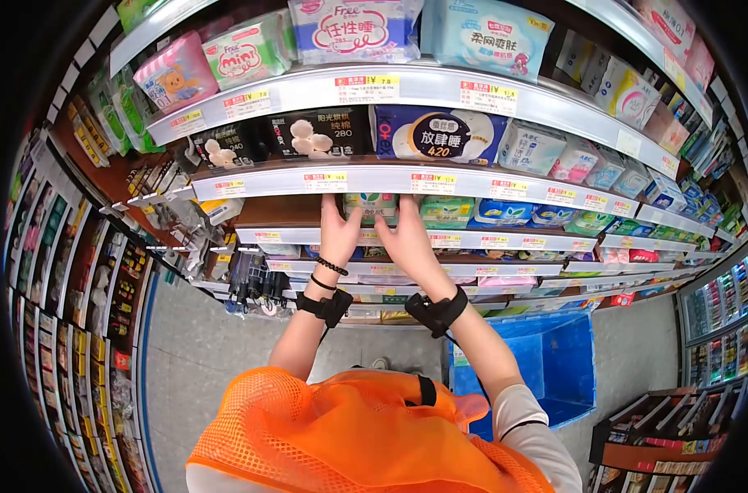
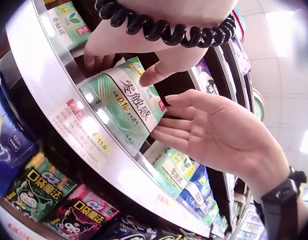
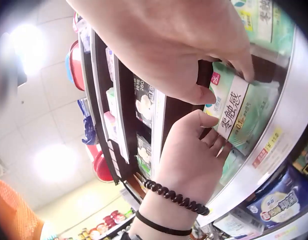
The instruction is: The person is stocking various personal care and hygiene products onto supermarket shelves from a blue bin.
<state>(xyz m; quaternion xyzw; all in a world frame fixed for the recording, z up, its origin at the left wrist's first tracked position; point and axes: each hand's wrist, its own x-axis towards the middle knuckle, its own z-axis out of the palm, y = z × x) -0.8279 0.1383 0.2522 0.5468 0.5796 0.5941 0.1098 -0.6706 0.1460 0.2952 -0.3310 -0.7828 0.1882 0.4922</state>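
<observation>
above: shelf lip (image 1: 366, 177) blocks | left: bare gap (image 1: 275, 211) | right: packs (image 1: 446, 210) crowd

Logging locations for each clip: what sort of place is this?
Most likely a supermarket or convenience store aisle: long shelves stacked with packaged hygiene goods, price tags along each shelf edge, and a blue crate on the floor. Both hands handle a green pack.

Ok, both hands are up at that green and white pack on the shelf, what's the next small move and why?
Probably slide the green and white pack back behind the shelf rail: the left hand pinches its top, the right hand lies open beside it, and it leans out over the rail.
</observation>
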